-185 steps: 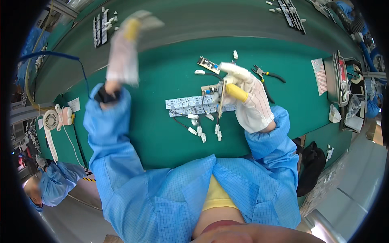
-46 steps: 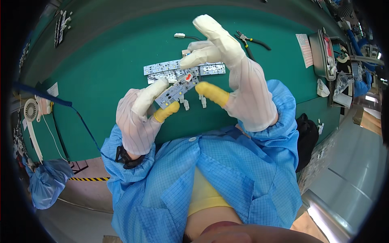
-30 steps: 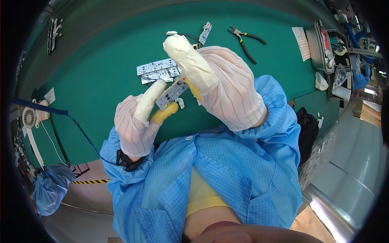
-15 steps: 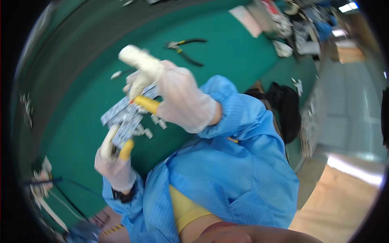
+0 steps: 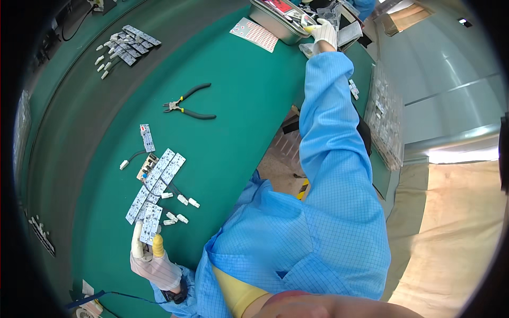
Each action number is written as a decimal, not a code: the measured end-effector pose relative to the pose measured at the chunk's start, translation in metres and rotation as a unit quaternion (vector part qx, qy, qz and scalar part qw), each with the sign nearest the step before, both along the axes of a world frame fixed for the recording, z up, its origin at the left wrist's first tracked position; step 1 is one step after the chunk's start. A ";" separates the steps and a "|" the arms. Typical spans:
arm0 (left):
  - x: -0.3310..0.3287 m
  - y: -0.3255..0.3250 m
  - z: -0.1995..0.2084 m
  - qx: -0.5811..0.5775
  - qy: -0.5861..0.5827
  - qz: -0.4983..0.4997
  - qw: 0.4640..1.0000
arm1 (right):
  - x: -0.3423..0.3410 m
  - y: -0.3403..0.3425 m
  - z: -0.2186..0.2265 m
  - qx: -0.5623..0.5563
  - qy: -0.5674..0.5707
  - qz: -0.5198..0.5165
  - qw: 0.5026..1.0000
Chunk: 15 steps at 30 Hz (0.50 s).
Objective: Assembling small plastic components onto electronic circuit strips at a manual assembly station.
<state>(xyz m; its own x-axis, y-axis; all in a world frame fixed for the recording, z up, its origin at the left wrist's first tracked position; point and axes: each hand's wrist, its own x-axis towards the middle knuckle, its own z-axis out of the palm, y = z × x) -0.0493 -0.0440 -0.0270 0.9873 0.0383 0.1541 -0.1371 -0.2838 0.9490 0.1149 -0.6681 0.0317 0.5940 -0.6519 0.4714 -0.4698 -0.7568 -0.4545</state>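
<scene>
My left hand point(image 5: 154, 268), in a white glove with finger cots, closes its thumb and finger on a white circuit board strip point(image 5: 151, 224) at the lower left. More long strips point(image 5: 150, 185) lie against it on the green mat, their short leads ending in white connectors point(image 5: 182, 200). A small component board point(image 5: 148, 167) lies at their upper end, with a short strip point(image 5: 147, 138) just beyond. My right hand point(image 5: 323, 34), gloved, reaches far to the back right beside a metal tray point(image 5: 286, 33). Its thumb and index finger look apart at the tray's edge, with nothing visible between them.
Cutting pliers point(image 5: 188, 102) with black handles lie on the mat. A sheet of red stickers point(image 5: 254, 35) is beside the tray. On the dark strip at the far left sits a pile of circuit boards point(image 5: 130, 45). Bagged boards point(image 5: 385, 116) stand at the right.
My right hand has left the strips and swung away to the tray at the back right. My left hand stays on the strips. The view has shifted too.
</scene>
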 end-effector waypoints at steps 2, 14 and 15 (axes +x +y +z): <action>-0.001 0.002 -0.002 0.008 -0.004 0.002 1.000 | 0.003 -0.027 -0.013 -0.059 0.108 -0.067 0.990; 0.006 -0.019 0.007 -0.004 -0.007 0.003 1.000 | 0.015 -0.023 -0.020 -0.287 0.140 -0.179 0.931; 0.006 -0.019 0.009 -0.016 0.009 0.007 1.000 | 0.018 -0.017 -0.018 -0.286 0.140 -0.176 0.931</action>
